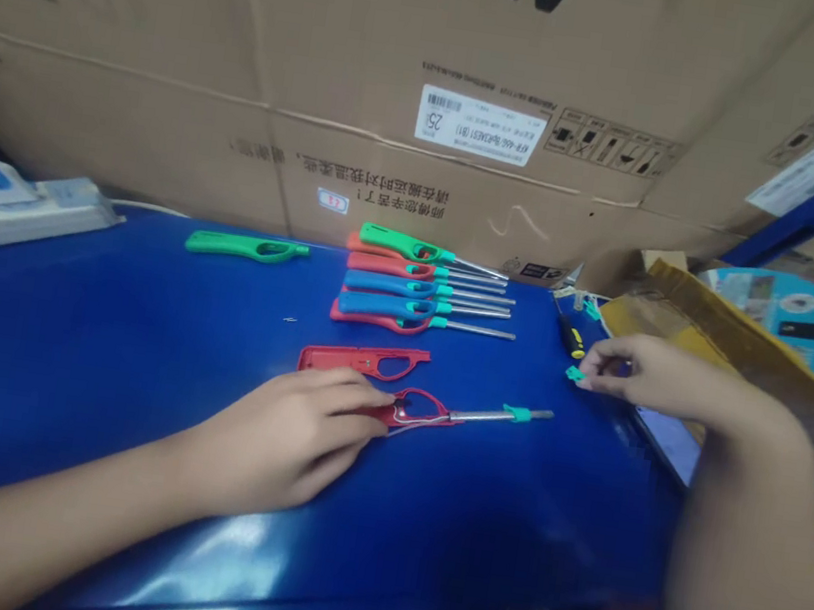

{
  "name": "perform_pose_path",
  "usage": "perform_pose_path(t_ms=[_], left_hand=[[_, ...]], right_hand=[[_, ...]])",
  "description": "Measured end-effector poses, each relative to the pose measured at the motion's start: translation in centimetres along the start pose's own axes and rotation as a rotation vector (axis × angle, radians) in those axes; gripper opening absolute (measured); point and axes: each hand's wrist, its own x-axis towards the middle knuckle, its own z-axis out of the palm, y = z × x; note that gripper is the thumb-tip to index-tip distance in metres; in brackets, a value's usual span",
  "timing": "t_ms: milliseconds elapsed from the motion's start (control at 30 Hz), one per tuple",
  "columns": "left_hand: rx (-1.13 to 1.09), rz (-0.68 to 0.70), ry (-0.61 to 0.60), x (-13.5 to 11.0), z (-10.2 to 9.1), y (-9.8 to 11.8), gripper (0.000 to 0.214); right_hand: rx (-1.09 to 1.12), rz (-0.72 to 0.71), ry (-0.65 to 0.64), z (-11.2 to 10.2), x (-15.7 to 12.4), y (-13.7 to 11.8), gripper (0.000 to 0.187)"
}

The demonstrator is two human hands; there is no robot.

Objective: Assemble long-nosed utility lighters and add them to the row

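My left hand point(306, 427) is closed on the handle of an opened red gas lighter point(429, 411). From it a metal tube point(482, 416) points right, with a teal collar point(517, 414) near its tip and a pale wire along the handle. Just behind lies the other half of a red lighter shell point(365, 360), apart from it. Over at the right, my right hand point(625, 368) pinches a small teal plastic piece point(574, 374) between thumb and fingers. A yellow-and-black screwdriver point(570, 336) lies just behind that hand.
Several lighters point(420, 292) in red, blue and green lie in a stack by the cardboard wall point(321, 51). A green lighter handle point(244, 247) is at the back left. A power strip point(49, 204) stands far left, an open carton point(712, 338) at right, near a phone point(669, 443).
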Motion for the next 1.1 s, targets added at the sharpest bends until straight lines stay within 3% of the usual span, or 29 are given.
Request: perform_pose_path(t_ms=[100,200,300,533,867,1100], left_hand=[[-0.057,-0.034,0.035,0.3,0.1,0.0,0.027],[-0.098,-0.073,0.063,0.5,0.4,0.0,0.025],[-0.114,-0.110,0.052,0.5,0.8,-0.2,0.023],[-0.114,-0.162,0.106,0.5,1.1,-0.2,0.024],[-0.180,-0.168,0.081,0.7,1.0,0.5,0.019],[-0.221,-0.246,0.049,0.5,1.0,0.5,0.020]], right_hand=[[0.104,-0.454,0.061,1.7,-1.0,-4.7,0.025],[0.091,-0.664,0.158,4.4,-1.2,-8.7,0.016],[0.086,-0.790,0.221,6.6,-1.1,-10.5,0.016],[0.067,-0.846,0.181,8.1,-0.9,-11.0,0.015],[0.022,-0.872,0.147,8.6,-1.0,-11.3,0.018],[0.074,-0.934,0.183,9.4,-0.7,-11.6,0.018]])
